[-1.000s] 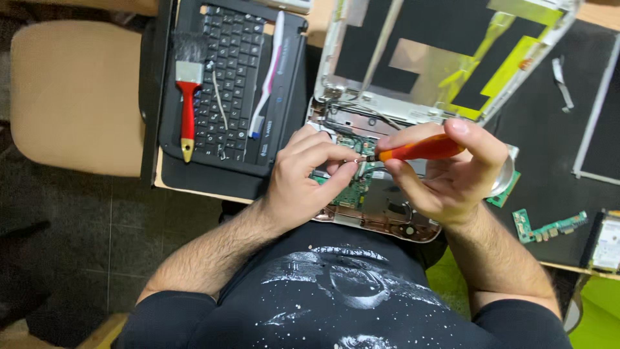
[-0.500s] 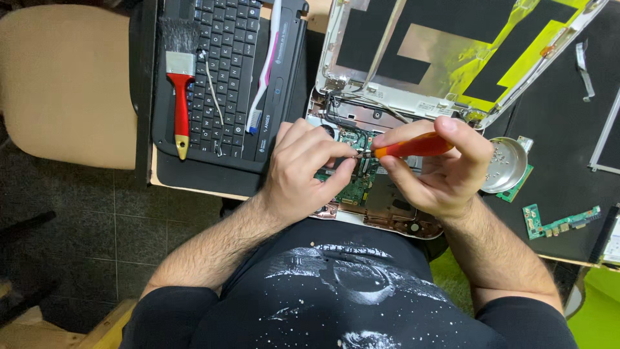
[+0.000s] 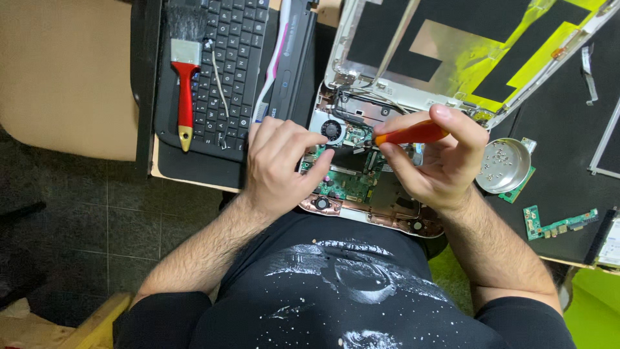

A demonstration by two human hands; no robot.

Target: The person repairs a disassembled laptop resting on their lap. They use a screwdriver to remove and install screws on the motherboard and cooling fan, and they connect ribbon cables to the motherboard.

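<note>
Right hand (image 3: 445, 165) grips an orange screwdriver (image 3: 411, 134); left hand (image 3: 279, 165), fingers curled, rests on the circuit board (image 3: 345, 184).

I see even, fairly bright light from above; the foil on the opened laptop lid (image 3: 452, 58) glares yellow, and the floor left of it looks dim, perhaps slightly soft.

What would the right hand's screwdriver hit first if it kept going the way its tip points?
Probably the small round fan on the opened laptop's board. The right hand aims the orange screwdriver leftward toward it; depth is unclear.
</note>
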